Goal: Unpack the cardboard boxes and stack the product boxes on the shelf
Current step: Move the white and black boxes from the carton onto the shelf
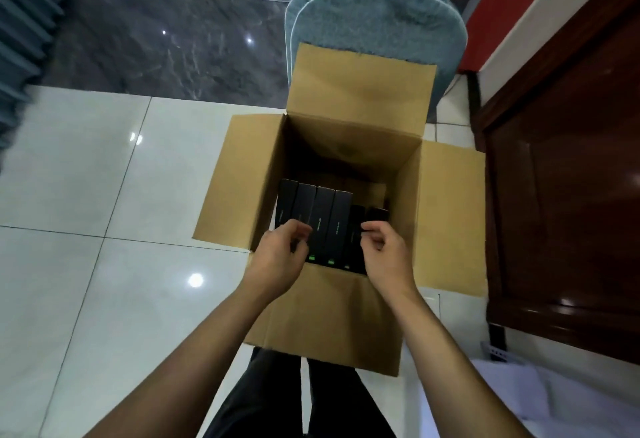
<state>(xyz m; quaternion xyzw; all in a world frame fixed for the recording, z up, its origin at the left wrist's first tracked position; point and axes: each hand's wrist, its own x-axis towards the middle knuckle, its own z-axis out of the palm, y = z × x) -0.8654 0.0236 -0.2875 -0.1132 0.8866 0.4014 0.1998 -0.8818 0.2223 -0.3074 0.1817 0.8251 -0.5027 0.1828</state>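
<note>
A glossy white tile floor (104, 264) meets a dark marble strip beyond the open cardboard box (446, 216), a teal mat (377, 18) lies past its far flap, and a dark wooden door (571, 212) stands to its right. Inside the box, black product boxes (327, 221) stand upright in a row. Both hands reach over the near rim: the left hand (280, 257) curls its fingers on the row's left end, the right hand (386, 254) pinches the rightmost box.

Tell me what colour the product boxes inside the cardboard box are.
Black, with small green marks near their lower ends; the product boxes show in the head view.
</note>
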